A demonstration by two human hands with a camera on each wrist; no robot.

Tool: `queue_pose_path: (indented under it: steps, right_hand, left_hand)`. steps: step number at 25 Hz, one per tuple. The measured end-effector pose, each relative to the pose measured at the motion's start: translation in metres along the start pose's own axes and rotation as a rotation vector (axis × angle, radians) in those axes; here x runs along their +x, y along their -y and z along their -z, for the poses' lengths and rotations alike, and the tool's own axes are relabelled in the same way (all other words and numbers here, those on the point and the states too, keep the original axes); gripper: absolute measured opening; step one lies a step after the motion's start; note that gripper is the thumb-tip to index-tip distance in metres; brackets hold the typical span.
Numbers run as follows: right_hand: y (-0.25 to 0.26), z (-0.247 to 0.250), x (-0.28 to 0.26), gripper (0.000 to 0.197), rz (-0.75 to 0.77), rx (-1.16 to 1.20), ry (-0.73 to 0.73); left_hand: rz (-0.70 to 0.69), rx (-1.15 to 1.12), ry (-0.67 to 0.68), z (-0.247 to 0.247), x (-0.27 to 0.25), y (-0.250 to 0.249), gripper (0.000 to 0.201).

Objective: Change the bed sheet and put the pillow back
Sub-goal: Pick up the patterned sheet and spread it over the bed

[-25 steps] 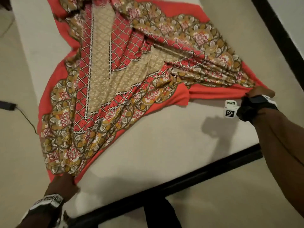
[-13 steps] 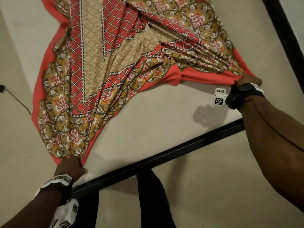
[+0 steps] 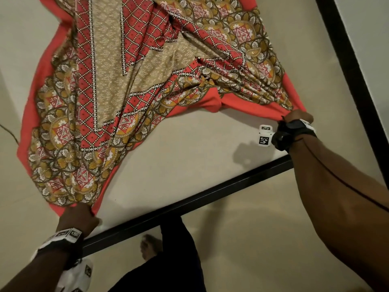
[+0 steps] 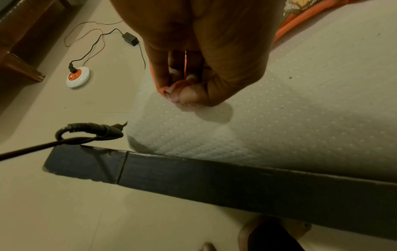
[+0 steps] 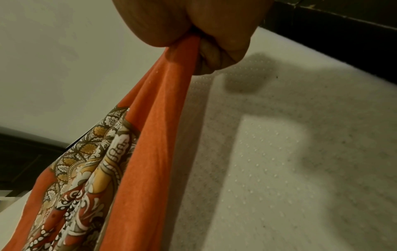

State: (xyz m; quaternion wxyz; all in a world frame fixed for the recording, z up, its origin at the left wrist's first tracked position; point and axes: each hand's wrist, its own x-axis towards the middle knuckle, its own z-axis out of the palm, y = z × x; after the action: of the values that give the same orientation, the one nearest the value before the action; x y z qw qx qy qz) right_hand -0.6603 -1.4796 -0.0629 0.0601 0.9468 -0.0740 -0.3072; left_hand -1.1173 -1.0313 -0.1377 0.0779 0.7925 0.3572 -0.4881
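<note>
A red, gold and tan patterned bed sheet lies bunched and creased over the bare white mattress. My left hand pinches one red corner of the sheet near the mattress's near left corner. My right hand grips the other red corner in a fist at the near right edge. The sheet sags in folds between both hands, and its red hem dips toward the middle. No pillow is in view.
A black bed frame rail runs along the mattress foot, and another rail along the right side. My leg and bare foot stand on the beige floor. A round extension socket and an adapter lie on the floor to the left.
Both hands have pulled the sheet corners toward the foot of the bed, and the sheet has slid nearer. The view has tilted down, so the rail and my legs show.
</note>
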Motion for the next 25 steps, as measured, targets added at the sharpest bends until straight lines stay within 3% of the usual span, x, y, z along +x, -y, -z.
queue_pose_path:
  steps: [11,14,17,22,25]
  right_hand:
    - [0.002,-0.029,-0.017,0.040,-0.036,0.159,-0.057]
    - [0.005,-0.047,-0.029,0.027,-0.035,0.369,-0.047]
    - [-0.006,-0.060,-0.031,0.038,-0.051,0.461,-0.056]
    - [-0.038,-0.054,-0.054,0.032,-0.180,0.604,-0.111]
    - [-0.055,-0.055,-0.077,0.031,-0.212,0.619,0.028]
  left_hand:
    - [0.067,-0.080,-0.040,-0.008,-0.002,-0.006,0.048]
    - [0.081,-0.120,-0.067,-0.010,-0.011,-0.006,0.048]
    - [0.055,-0.165,-0.108,-0.010,-0.018,-0.004,0.040]
    - [0.053,-0.159,-0.122,-0.049,-0.018,0.025,0.041]
    - [0.036,-0.169,-0.185,-0.061,-0.036,0.027,0.035]
